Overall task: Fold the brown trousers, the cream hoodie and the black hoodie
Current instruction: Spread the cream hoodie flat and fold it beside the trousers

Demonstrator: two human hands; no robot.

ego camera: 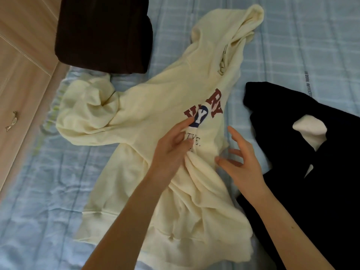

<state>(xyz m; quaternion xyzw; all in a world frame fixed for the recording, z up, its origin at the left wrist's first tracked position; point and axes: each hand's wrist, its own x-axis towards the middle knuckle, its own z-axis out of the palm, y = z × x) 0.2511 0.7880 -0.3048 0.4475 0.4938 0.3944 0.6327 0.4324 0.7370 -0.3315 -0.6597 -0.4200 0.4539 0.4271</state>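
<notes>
Cream hoodie (155, 114) bunched in left fingers (185, 124) (right fingers (234, 134) spread).

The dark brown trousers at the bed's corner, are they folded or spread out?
Folded. The dark brown trousers sit as a compact rectangular bundle with rounded, doubled edges and no legs trailing out.

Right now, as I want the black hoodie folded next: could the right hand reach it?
Probably yes: the right hand hovers open beside the black hoodie, which lies uncovered, with nothing between them.
</notes>
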